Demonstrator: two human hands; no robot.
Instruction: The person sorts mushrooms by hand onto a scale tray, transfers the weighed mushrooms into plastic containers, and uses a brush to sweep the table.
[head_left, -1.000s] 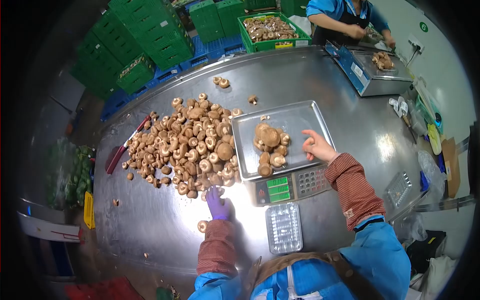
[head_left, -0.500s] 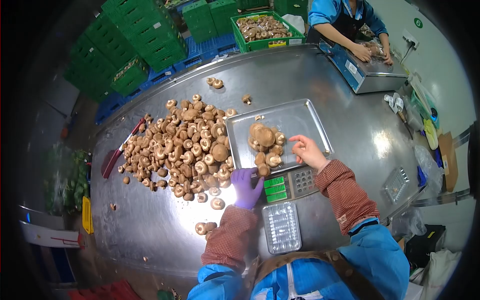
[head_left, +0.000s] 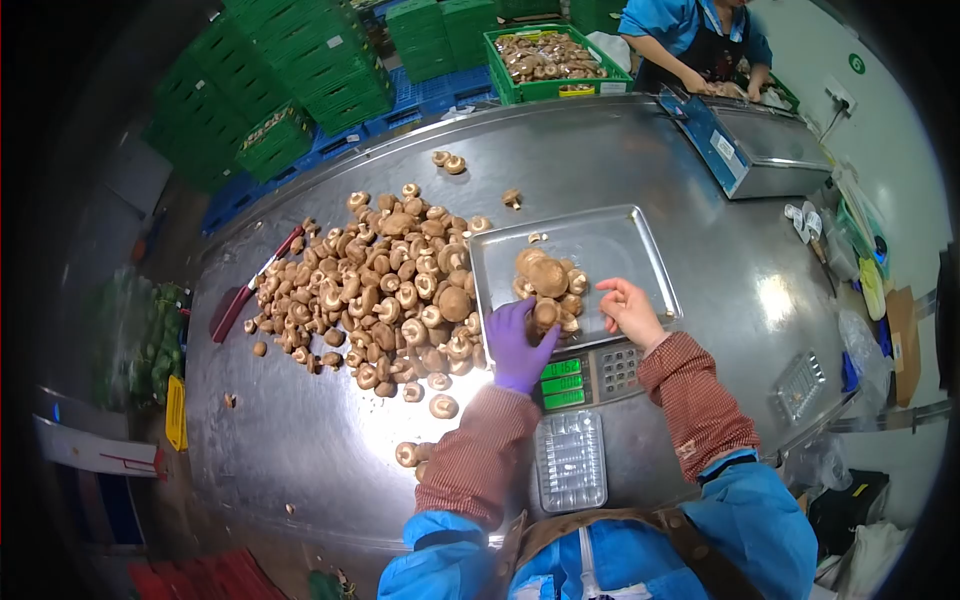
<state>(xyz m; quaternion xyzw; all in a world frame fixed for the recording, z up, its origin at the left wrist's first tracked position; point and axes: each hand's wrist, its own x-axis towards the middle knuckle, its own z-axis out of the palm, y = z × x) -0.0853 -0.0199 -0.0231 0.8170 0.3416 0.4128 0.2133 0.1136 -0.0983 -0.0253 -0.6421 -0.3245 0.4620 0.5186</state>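
My left hand [head_left: 517,345], in a purple glove, reaches over the near left side of the metal scale tray [head_left: 630,240]. Its thumb and fingers close around brown mushrooms [head_left: 545,313] at the near end of a small heap. The rest of that heap, larger mushroom caps [head_left: 546,276], lies just beyond my fingers. Bare and holding nothing, my right hand [head_left: 632,312] hovers over the tray's right part with its index finger stretched out and the others loosely bent. Below the tray, the scale's green display [head_left: 563,383] is lit. A clear plastic punnet [head_left: 571,462] lies in front of it.
A large mushroom pile [head_left: 385,285] spreads left of the tray, with a red-handled tool [head_left: 232,305] beside it. Another punnet [head_left: 801,387] lies at right. Across the table, a co-worker [head_left: 690,50] stands behind another scale [head_left: 745,150]. Green crates [head_left: 340,90] are stacked behind.
My left hand has moved from the tray's near edge onto the mushrooms inside it. My right hand stays over the tray, fingers slightly more bent. The co-worker's hands have moved back from the far scale.
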